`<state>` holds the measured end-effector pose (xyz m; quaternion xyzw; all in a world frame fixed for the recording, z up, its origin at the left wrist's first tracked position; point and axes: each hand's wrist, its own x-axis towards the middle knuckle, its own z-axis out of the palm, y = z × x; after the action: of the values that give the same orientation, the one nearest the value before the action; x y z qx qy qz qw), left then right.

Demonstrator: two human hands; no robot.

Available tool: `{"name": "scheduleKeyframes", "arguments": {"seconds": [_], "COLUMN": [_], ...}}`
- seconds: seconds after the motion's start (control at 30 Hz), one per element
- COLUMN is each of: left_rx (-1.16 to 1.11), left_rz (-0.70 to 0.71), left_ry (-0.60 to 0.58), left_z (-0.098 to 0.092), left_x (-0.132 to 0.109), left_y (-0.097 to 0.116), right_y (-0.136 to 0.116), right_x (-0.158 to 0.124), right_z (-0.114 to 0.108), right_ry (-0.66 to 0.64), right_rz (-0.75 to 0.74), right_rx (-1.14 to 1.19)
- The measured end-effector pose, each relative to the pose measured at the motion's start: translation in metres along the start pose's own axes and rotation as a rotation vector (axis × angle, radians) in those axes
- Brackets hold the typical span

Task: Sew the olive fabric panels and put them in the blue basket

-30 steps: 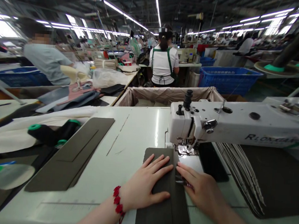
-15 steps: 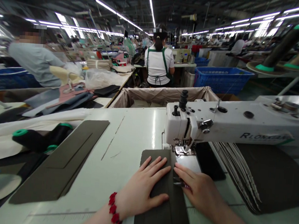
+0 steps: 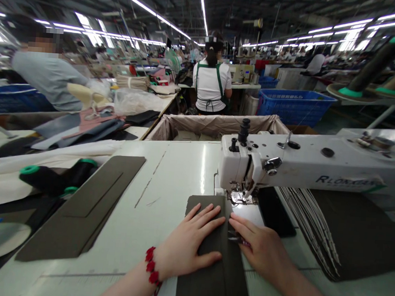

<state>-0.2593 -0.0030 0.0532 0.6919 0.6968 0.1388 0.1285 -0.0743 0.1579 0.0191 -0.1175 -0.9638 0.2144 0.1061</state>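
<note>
My left hand [image 3: 191,242] lies flat with its fingers spread on a dark olive panel of leather-like material [image 3: 208,279], and a red beaded bracelet [image 3: 151,265] circles that wrist. My right hand [image 3: 261,247] rests on the panel's right edge, with small metal thread snips [image 3: 234,236] tucked in its fingers. The panel's far end reaches towards the presser foot [image 3: 241,197] of a white sewing machine [image 3: 301,166]. My hands hide the middle of the panel.
To the right, a stack of dark strips [image 3: 353,235] lies under the machine arm. Left of the panel lie an olive cut piece [image 3: 85,208] and black thread cones [image 3: 56,178]. Beyond stand a fabric-lined bin [image 3: 215,126], a blue crate [image 3: 295,107] and two co-workers [image 3: 210,86].
The whole view has shifted slightly left and the machine sits a little lower than a second ago. My hands stay on the panel, and the snips stay in my right hand.
</note>
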Motion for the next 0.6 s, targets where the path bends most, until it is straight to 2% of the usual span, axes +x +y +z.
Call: {"name": "scheduleKeyframes", "arguments": {"seconds": [0.6], "left_rx": [0.001], "left_rz": [0.049], "left_ry": [0.021], "left_z": [-0.0014], "left_x": [-0.0005], "left_y": [-0.0041], "right_y": [-0.0018], "right_x": [0.0003], "right_z": [-0.0034], "right_ry": [-0.040], "right_rz": [0.025], "right_rx": [-0.062]}}
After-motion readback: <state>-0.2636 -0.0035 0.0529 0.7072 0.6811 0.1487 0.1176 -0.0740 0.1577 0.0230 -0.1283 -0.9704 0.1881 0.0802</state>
